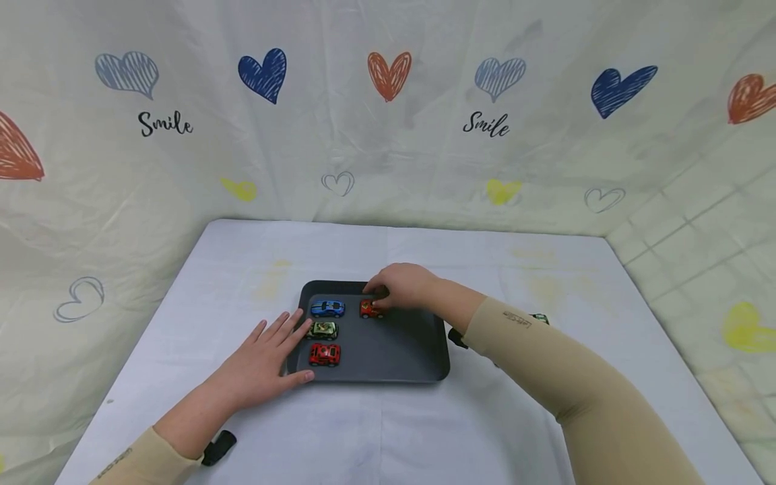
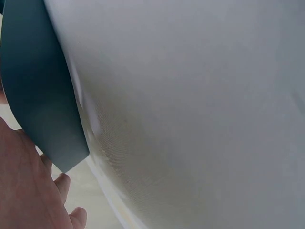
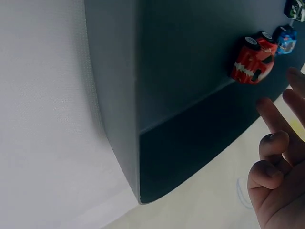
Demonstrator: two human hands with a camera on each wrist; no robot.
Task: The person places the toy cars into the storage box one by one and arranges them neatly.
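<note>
A dark grey tray (image 1: 394, 357) lies on the table. My left hand (image 1: 263, 364) spreads its fingers over the tray's left rim, thumb at the near-left corner. Beside those fingers stand a blue toy car (image 1: 327, 308), a green-and-black toy car (image 1: 322, 331) and a red toy car (image 1: 325, 355), in a column. My right hand (image 1: 405, 286) reaches over the far rim, around another red toy car (image 1: 367, 309). In the right wrist view, a gap shows between this red car (image 3: 255, 62) and the loosely bent fingers (image 3: 271, 114).
A green toy car (image 1: 539, 318) shows partly behind the right sleeve (image 1: 545, 364). Black straps (image 1: 219, 447) sit at both wrists. A white cloth covers the table (image 1: 339, 431), and a heart-printed curtain (image 1: 424, 148) hangs behind it.
</note>
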